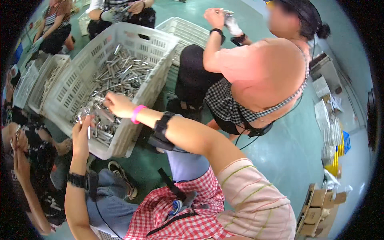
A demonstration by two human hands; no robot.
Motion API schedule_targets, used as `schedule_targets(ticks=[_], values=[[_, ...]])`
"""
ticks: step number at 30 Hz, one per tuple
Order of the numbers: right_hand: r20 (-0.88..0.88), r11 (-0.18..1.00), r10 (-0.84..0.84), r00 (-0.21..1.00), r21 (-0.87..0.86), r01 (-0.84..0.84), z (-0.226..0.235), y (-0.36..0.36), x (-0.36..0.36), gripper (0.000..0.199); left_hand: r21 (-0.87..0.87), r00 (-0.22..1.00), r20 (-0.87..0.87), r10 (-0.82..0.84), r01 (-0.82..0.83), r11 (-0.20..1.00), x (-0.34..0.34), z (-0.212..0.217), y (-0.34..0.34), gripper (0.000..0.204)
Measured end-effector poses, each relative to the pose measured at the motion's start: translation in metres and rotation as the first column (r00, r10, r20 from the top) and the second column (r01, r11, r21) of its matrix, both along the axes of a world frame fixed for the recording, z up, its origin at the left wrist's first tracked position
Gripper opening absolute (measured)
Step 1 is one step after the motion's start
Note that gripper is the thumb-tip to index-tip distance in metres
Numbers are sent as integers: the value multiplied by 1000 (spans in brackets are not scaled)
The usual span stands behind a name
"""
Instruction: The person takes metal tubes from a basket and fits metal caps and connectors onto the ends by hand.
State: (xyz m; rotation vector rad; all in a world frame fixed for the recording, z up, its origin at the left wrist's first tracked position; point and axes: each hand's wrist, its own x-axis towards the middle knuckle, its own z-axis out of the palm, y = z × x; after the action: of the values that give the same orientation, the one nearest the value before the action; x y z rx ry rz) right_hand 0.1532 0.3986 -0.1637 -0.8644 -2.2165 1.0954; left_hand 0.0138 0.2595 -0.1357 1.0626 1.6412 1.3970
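Over the near end of a large white plastic crate, both of my hands are at work on shiny silver metal pieces. My left hand has its fingers closed on a silver metal part that points downward. To its right, my right hand, with a pink band at the wrist, pinches another small metal part. Whether the two pieces touch is too small to tell. Below and beyond the hands, a heap of loose silver metal parts covers the crate's bottom.
A person in a pink top sits close on the right, and another person is at the left edge. More people sit beyond the crate. Further crates stand at the left. Cardboard boxes lie at the lower right.
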Motion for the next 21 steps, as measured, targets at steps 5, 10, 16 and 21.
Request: schedule_targets(ticks=[5,10,16,21], values=[[308,981,-85,948,194,25,-16,11,-2,21,-127,988,134,-69,87,988,7,-1,9,31],[400,950,-63,914,306,-68,-15,2,-28,21,-236,997,43,59,-48,971,-7,-10,3,28],[422,944,-139,896,329,-8,-21,-6,-59,22,-265,932,-350,-98,1,964,-21,-15,-6,25],[545,976,-86,834,215,-40,-12,4,-42,24,-241,863,-464,-199,93,966,39,21,-9,23]])
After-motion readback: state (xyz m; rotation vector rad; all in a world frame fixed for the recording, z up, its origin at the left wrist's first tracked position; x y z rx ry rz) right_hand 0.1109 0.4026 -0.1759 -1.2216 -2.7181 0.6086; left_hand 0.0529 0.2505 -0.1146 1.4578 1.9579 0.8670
